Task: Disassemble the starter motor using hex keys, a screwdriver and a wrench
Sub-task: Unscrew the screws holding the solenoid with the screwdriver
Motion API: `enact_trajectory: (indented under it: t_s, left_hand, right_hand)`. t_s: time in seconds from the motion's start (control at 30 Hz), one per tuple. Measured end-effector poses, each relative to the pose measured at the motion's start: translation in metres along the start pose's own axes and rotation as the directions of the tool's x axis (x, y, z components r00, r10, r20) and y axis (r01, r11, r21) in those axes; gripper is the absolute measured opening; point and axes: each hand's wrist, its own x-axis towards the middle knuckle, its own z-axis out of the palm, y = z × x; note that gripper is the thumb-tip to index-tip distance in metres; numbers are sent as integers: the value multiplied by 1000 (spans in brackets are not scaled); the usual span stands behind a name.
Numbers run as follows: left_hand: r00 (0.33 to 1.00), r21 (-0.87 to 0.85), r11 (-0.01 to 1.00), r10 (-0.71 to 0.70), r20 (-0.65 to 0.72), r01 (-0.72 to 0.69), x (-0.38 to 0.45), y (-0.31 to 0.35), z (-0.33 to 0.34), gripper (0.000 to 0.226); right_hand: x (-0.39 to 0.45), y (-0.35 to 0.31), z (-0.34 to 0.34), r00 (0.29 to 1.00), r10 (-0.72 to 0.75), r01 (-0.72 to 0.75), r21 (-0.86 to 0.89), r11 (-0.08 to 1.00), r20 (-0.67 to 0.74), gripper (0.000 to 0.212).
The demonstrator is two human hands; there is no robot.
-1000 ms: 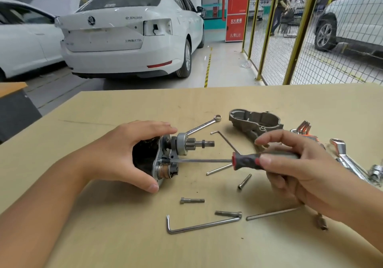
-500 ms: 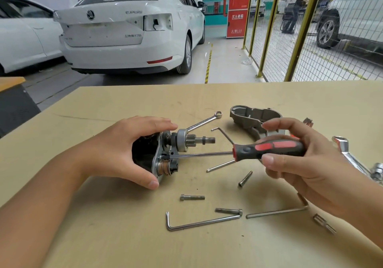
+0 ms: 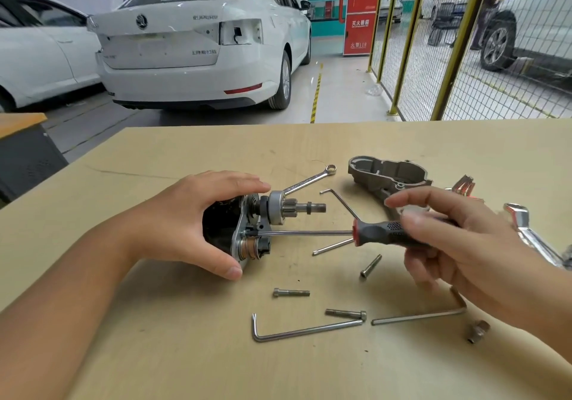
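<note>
Scene: a person works at a tan workbench (image 3: 185,353) in a car workshop, stripping a starter motor (image 3: 247,229) that lies on its side.
Left hand (image 3: 185,223): fingers spread wide over the motor's dark body, thumb curled under its near edge, pinning it to the bench.
Right hand (image 3: 448,245): fingers blurred but wrapped around the handle of the screwdriver (image 3: 356,233), whose shaft runs level to the motor's end plate, tip seated just below the pinion shaft.
Loose parts: the removed housing (image 3: 390,176) lies well beyond the motor's pinion end; three bolts (image 3: 291,292) and the hex keys (image 3: 306,330) lie on the near side of the motor.
Risk: the tip may likely cam out of the screw head if pressure slackens, rounding it; a slip could send the blade toward the bracing thumb.
</note>
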Motion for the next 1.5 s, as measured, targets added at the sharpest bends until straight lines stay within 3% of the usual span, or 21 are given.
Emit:
enact_trajectory:
  t_s: [0.13,0.23,0.33,0.5,0.6,0.77,0.93,1.03,1.17,1.33,1.43,1.5]
  left_hand:
    - [1000,6,1000,-3,0,3,1,2,0,108]
    - [1000,8,1000,-9,4,9,1,3,0,107]
    - [1000,9,1000,-15,8,15,1,3,0,106]
    - [999,7,1000,-27,17,27,2,2,1,111]
    - [999,3,999,-33,17,33,1,1,1,112]
    - [999,-4,1000,-29,14,29,1,0,2,112]
    - [1000,-3,1000,-27,14,27,1,-1,2,112]
    - [1000,-5,1000,-27,12,27,2,-2,2,112]
    - [1000,4,1000,-16,7,16,2,-4,2,112]
    - [1000,-1,1000,-10,7,10,1,-1,2,111]
    - [1000,-3,1000,-7,12,7,1,0,2,110]
    - [1000,-6,1000,-10,12,10,1,0,2,110]
  right_hand:
    - [1,-2,-1,997,-63,59,-76,995,-51,41]
    - [-2,-2,-3,994,-113,112,-40,993,-17,55]
    - [-3,2,-2,991,-129,128,-36,991,-32,49]
    - [-2,0,3,996,-35,30,-59,998,-85,41]
    - [-2,-1,-2,996,-72,71,-31,997,-50,42]
    - [-2,3,-8,996,-87,87,-16,996,-26,61]
    - [-2,2,0,998,19,-23,-69,997,-53,24]
    - [-1,-1,-3,1000,-8,6,-62,998,-27,23]
    - [-2,3,-4,997,-71,70,-41,997,-5,50]
    - [-2,2,0,1000,16,-16,-57,998,-14,26]
    - [-1,0,-1,998,42,-49,-176,983,-43,31]
    - [0,2,-2,999,15,-20,-147,989,-35,28]
